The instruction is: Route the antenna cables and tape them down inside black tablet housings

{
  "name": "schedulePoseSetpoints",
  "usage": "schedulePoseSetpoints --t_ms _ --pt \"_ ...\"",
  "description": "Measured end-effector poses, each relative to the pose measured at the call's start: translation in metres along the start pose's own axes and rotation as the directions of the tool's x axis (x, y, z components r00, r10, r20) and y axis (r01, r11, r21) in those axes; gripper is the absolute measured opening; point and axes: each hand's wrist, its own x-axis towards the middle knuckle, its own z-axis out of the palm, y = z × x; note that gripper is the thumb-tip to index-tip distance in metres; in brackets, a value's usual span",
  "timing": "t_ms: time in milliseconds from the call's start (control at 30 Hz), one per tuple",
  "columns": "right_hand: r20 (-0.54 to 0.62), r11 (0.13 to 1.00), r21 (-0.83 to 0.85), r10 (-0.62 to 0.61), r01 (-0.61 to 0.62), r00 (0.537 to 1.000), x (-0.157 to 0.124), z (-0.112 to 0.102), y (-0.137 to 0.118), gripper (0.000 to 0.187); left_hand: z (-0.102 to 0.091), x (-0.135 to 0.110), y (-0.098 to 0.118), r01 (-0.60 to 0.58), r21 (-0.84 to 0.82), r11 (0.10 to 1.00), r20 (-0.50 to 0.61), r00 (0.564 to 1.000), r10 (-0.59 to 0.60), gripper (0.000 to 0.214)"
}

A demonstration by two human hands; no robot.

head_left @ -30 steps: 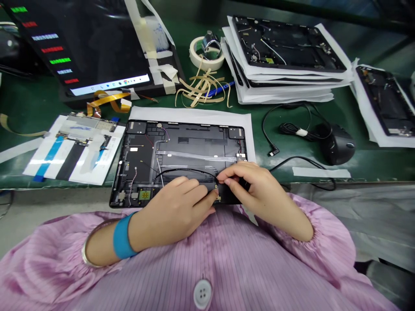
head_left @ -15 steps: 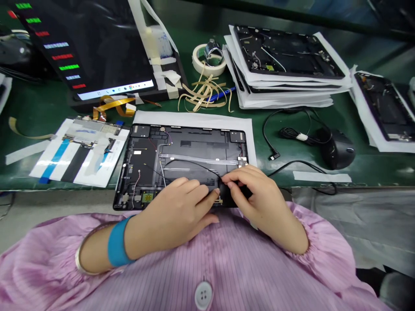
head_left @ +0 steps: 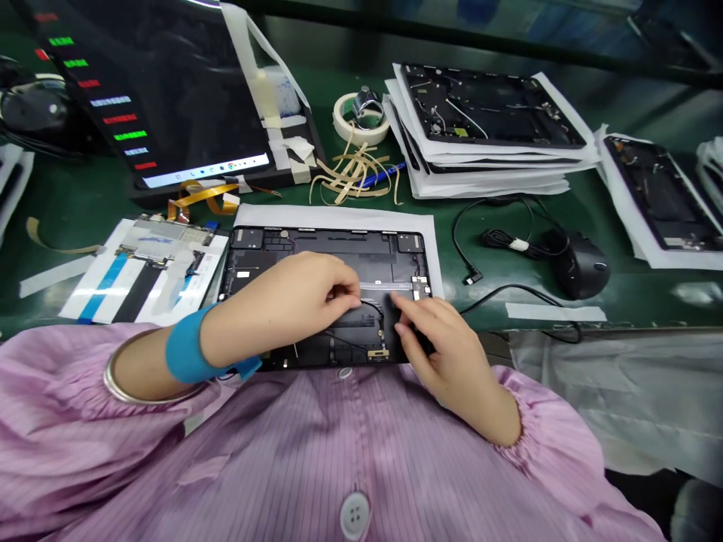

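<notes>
In front of me a black tablet housing [head_left: 361, 256] lies open, its inner side up, at the table's front edge on a white sheet [head_left: 339, 217]. A thin black cable [head_left: 371, 305] curves across its middle. My left hand [head_left: 294, 297] reaches over the housing from the left and pinches this cable between thumb and forefinger. My right hand [head_left: 446, 346] is over the housing's right side, thumb and forefinger apart, with nothing visible between them. Below the cable sits a small gold-coloured connector board [head_left: 378, 354]. My left forearm hides the housing's lower left part.
To the left lies a white-backed panel [head_left: 141, 263] with a circuit board, below a lit screen [head_left: 169, 90]. Behind are a tape roll [head_left: 360, 120], tape strips [head_left: 353, 177] and stacked housings [head_left: 486, 109]. A black mouse [head_left: 579, 267] and a plug cable [head_left: 460, 248] are at right.
My left hand has moved up and now pinches the black cable further left. My right hand has let go of the cable, and its fingers have parted. The view has shifted slightly.
</notes>
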Motion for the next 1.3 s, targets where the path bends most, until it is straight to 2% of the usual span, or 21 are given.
schedulePoseSetpoints --t_ms 67,167,233,333,700,967,1100,1200,1300 --pt "-0.023 0.999 -0.015 -0.033 0.033 0.999 -0.004 0.0 0.002 0.038 -0.001 0.001 -0.001 0.074 -0.075 0.994 0.009 0.997 -0.073 0.019" --pt "-0.017 0.98 -0.072 -0.188 0.186 0.982 -0.01 0.001 0.004 0.031 0.0 0.002 -0.003 0.15 -0.189 0.971 0.021 0.989 -0.148 0.021" --pt "0.016 0.949 -0.134 -0.286 0.285 0.958 -0.013 0.001 0.006 0.029 0.003 0.003 -0.004 0.154 -0.244 0.957 0.014 0.988 -0.156 0.018" --pt "0.039 0.92 -0.19 -0.343 0.344 0.939 -0.014 0.002 0.007 0.03 0.007 0.006 -0.004 0.139 -0.263 0.955 -0.013 0.989 -0.147 0.014" --pt "0.026 0.924 -0.242 -0.299 0.296 0.954 -0.01 0.003 0.005 0.03 0.01 0.008 -0.002 0.161 -0.19 0.969 -0.018 0.986 -0.167 0.011" --pt "0.029 0.931 -0.263 -0.256 0.254 0.966 -0.004 0.004 0.003 0.032 0.01 0.006 -0.002 0.104 -0.177 0.979 -0.061 0.991 -0.117 0.011" --pt "0.026 0.929 -0.275 -0.249 0.247 0.968 -0.001 0.005 0.003 0.032 0.006 0.003 -0.002 0.098 -0.118 0.988 -0.058 0.993 -0.105 0.015" --pt "0.029 0.928 -0.28 -0.248 0.246 0.968 0.0 0.006 0.004 0.032 0.001 0.001 -0.002 0.127 -0.096 0.987 -0.046 0.99 -0.132 0.015" --pt "0.027 0.932 -0.272 -0.242 0.24 0.97 0.001 0.006 0.005 0.032 -0.001 -0.002 -0.003 0.188 -0.141 0.972 -0.022 0.981 -0.193 0.013"
